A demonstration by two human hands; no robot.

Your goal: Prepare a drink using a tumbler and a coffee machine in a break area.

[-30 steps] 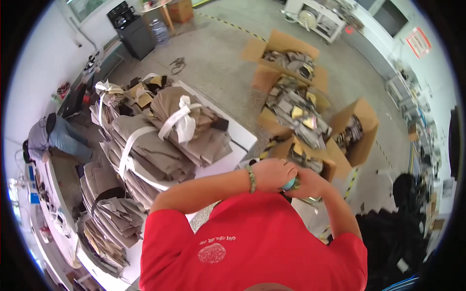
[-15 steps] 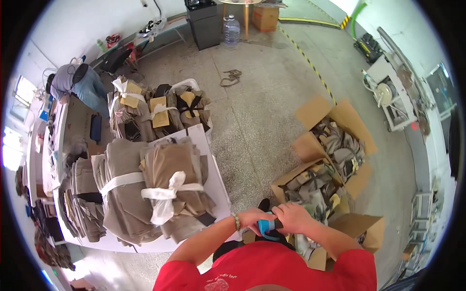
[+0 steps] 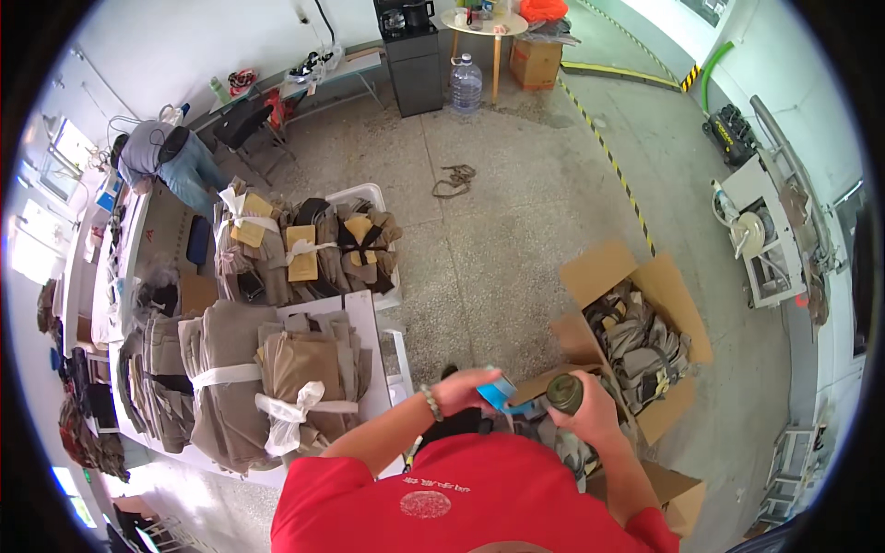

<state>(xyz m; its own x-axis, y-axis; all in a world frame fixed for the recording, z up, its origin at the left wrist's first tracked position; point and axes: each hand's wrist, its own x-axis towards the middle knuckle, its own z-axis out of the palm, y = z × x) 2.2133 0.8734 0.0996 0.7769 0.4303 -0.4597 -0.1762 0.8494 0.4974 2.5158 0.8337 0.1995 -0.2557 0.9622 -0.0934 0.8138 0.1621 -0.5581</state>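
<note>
My left hand (image 3: 458,392), a beaded bracelet at its wrist, is closed around a blue bottle lid (image 3: 497,392) in front of my chest. A short blue strap reaches from the lid toward the other hand. In my right hand (image 3: 596,412) is an open drinking bottle (image 3: 564,394), its round mouth facing up and its inside dark green. Most of the bottle's body is hidden by the fingers. Lid and bottle are apart. Beneath my hands sits a cardboard box (image 3: 539,378), partly covered by them.
Folded grey-brown cloth bundles (image 3: 230,387) tied with white strips lie on the white table (image 3: 359,309) at left. More stand in a white crate (image 3: 373,195). An open carton (image 3: 682,323) of cloth pieces is at right. A person (image 3: 180,152) bends over a far-left bench.
My hands were together on the blue-topped bottle; now they are apart, lid in the left, open bottle in the right. The view has tilted upward, showing more of the far wall.
</note>
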